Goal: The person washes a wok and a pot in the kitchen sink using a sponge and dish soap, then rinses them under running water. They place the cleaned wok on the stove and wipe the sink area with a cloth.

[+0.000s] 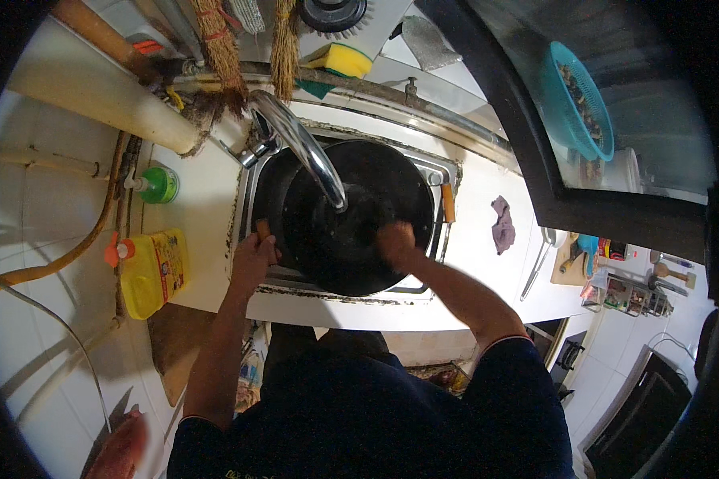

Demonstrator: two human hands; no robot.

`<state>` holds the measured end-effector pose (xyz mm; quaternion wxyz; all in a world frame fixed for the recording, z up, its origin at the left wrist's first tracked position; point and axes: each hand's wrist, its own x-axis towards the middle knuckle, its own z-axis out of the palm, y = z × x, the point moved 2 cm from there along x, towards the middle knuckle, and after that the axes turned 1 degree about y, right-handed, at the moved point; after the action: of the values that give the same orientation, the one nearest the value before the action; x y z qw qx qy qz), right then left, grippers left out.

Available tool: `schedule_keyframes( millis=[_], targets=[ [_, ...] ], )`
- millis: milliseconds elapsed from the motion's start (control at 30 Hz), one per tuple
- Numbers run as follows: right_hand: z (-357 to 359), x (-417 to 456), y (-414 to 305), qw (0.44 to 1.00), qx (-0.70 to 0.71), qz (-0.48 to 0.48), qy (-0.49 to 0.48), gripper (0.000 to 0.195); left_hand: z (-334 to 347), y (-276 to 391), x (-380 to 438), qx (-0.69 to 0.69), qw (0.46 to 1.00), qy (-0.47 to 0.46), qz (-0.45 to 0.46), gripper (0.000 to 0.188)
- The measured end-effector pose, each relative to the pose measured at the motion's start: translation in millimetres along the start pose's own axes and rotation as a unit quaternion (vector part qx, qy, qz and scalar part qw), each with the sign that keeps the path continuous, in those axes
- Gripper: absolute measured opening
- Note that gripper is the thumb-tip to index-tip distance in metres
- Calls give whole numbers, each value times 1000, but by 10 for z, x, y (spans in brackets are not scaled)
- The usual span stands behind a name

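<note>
A large black wok (359, 257) lies in the steel sink (257, 179). My left hand (253, 260) grips the wok's wooden side handle at the left. The other wooden handle (448, 202) rests by the sink's right rim. Inside the wok, my right hand (397, 242) is curled and blurred against the right part of the inner surface. Whether it holds anything is hidden under the fingers. Over the wok arches a chrome faucet (311, 149), its spout end above the pan's middle. Running water cannot be made out clearly.
Left of the sink stand a green pump bottle (159, 184) and a yellow detergent jug (156, 272). A purple rag (503, 224) lies on the right counter near a ladle (536, 269). Straw brushes (284, 51) and a yellow sponge (344, 60) are behind. A dark-framed window (545, 173) juts in.
</note>
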<state>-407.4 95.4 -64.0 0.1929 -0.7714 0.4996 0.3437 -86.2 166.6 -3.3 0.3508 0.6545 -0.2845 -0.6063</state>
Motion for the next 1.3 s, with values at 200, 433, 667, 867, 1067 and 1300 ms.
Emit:
schedule_keyframes(
  millis=[200, 433, 667, 867, 1067, 1300],
  targets=[
    [-161, 229, -1220, 906, 329, -92, 249, 21, 124, 306, -1, 201, 979, 23, 2, 25],
    [-1379, 625, 57, 938, -196, -121, 258, 16, 1, 137, 18, 117, 993, 16, 23, 31],
    [-82, -345, -168, 994, -28, -103, -10, 20, -56, -266, 129, -10, 1000, -8, 21, 32],
    [-222, 760, -1075, 786, 352, -143, 487, 25, 75, 117, 8, 135, 990, 4, -37, 29],
    [-951, 717, 273, 911, -60, -64, 403, 18, -8, 159, -184, 73, 996, -15, -59, 26],
    [-602, 1013, -213, 753, 513, 239, 336, 17, -51, -104, -20, 50, 997, 9, -52, 25]
  ],
)
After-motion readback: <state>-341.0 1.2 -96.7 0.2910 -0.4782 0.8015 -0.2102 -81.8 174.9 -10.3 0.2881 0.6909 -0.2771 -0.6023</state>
